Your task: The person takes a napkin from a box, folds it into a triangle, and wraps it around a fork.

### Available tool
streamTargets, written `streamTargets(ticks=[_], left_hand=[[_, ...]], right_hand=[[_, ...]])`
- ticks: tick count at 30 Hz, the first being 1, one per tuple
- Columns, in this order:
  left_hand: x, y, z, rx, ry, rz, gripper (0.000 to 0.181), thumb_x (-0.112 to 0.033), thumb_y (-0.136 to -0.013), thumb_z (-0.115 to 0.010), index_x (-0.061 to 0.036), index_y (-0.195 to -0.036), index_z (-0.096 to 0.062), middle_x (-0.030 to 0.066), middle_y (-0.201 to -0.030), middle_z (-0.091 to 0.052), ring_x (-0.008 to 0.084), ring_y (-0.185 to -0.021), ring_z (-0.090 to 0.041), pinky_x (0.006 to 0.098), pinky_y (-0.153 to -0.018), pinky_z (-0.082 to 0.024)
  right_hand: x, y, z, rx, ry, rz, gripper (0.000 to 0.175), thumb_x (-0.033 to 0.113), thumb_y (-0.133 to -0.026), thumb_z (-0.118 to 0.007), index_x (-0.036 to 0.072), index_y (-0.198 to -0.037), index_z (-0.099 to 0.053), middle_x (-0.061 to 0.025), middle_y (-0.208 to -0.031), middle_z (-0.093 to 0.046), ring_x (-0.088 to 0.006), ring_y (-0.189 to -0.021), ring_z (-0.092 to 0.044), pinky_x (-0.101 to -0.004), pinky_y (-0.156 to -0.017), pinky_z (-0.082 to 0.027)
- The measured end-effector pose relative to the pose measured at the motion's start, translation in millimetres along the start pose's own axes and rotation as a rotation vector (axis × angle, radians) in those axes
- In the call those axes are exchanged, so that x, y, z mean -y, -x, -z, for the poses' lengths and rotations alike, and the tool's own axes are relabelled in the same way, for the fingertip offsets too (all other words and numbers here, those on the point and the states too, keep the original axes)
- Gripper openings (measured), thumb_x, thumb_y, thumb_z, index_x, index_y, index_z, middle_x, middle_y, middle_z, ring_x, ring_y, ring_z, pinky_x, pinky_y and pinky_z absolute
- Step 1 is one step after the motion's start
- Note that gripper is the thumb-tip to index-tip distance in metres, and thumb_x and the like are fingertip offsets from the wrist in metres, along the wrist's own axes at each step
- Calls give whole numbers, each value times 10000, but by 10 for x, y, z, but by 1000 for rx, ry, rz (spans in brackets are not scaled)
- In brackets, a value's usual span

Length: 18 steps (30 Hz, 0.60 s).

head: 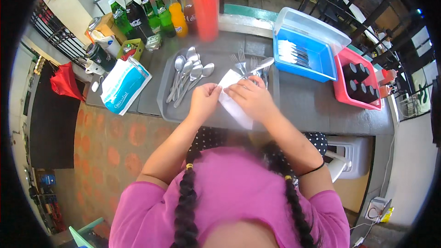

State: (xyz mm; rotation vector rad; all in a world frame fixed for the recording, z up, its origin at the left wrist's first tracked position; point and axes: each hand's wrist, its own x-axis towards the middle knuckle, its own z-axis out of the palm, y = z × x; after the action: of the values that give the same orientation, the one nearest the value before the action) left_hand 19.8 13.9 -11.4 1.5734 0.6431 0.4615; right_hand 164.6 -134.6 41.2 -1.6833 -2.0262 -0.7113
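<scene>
A white paper napkin (238, 113) is held between my two hands above a grey tray (220, 57). My left hand (206, 99) pinches its left edge between thumb and fingers. Spread over the napkin, my right hand (250, 93) holds it from the other side. A metal spoon (264, 63) sticks out past my right fingers, its handle end partly hidden by the napkin and hand. Several loose spoons (187, 72) lie on the tray's left side. Several forks (241, 60) lie at its right, partly covered by the held spoon and my right hand.
A blue container (325, 63) with a clear lid holds napkin-wrapped cutlery (293, 54). Beside it stands a pink basket (339, 84) with dark cylinders. A napkin pack (125, 84) lies left of the tray. Soda bottles (162, 15) and a tall red-orange straw holder (206, 10) stand behind.
</scene>
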Motion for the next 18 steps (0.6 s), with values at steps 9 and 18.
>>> streamTargets(ticks=[9,18], left_hand=[[107,-71,38,-96,17,-41,232,-159,-1039,-593,44,-1032,-706,60,-825,-716,119,-674,-688,276,-590,-597],[22,-124,134,-320,264,-24,243,-173,-1023,-620,53,-1032,-708,48,-844,-714,83,-731,-653,271,-641,-560]], right_hand=[[-225,43,-60,-31,-37,31,209,192,-808,-667,128,-998,-724,5,-961,-657,-181,-915,-637,-436,-902,-479],[-500,409,76,-302,-30,-583,83,129,-866,-730,79,-929,-751,-23,-853,-702,-196,-819,-660,-358,-823,-490]])
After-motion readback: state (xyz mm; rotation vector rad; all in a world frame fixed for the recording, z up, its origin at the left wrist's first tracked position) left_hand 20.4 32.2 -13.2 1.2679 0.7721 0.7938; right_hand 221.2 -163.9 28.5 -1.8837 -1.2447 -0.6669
